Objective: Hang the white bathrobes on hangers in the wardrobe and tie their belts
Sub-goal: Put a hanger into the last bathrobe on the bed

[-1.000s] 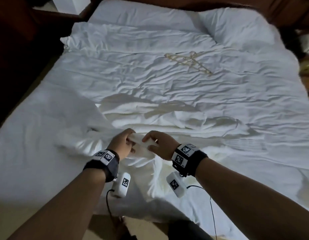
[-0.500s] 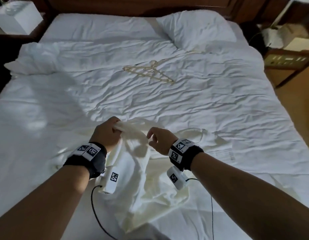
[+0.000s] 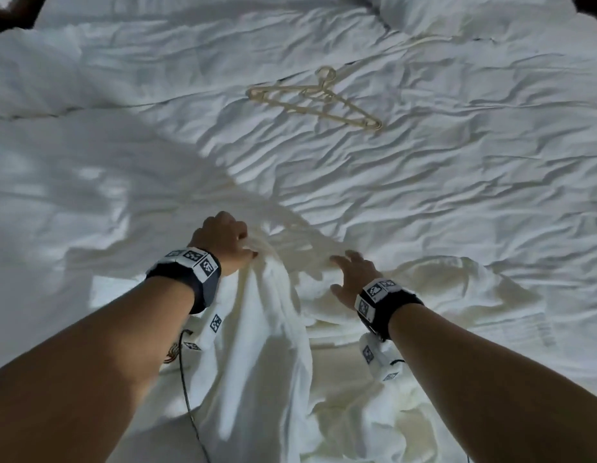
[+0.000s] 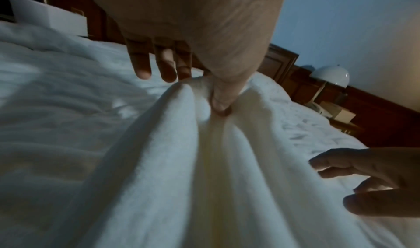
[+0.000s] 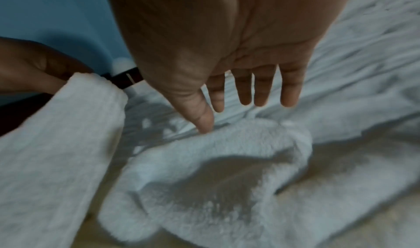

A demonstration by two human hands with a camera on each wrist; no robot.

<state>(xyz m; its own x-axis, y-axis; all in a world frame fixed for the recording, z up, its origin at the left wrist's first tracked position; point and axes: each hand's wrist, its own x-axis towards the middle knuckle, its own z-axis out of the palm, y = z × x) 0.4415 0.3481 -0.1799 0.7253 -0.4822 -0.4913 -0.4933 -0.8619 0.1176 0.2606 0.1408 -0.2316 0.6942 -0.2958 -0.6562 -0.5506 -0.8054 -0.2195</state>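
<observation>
A white terry bathrobe (image 3: pixel 273 355) lies bunched on the near part of the bed. My left hand (image 3: pixel 223 242) pinches a fold of the bathrobe (image 4: pixel 204 144) between thumb and forefinger and lifts it, the other fingers (image 4: pixel 142 61) straight. My right hand (image 3: pixel 352 277) hovers open, fingers spread, just above the bathrobe (image 5: pixel 216 171) to the right of the lifted fold. A cream plastic hanger (image 3: pixel 315 100) lies flat on the duvet farther up the bed, well beyond both hands.
The rumpled white duvet (image 3: pixel 457 195) covers the bed, with a pillow (image 3: pixel 474 15) at the top right. A dark wooden headboard (image 4: pixel 281 61), a white bedside lamp (image 4: pixel 331 76) and a white box (image 4: pixel 50 16) stand beyond the bed.
My right hand has let go of the robe fold and spread open above the cloth. The left hand keeps its pinch. The view has moved closer over the bed.
</observation>
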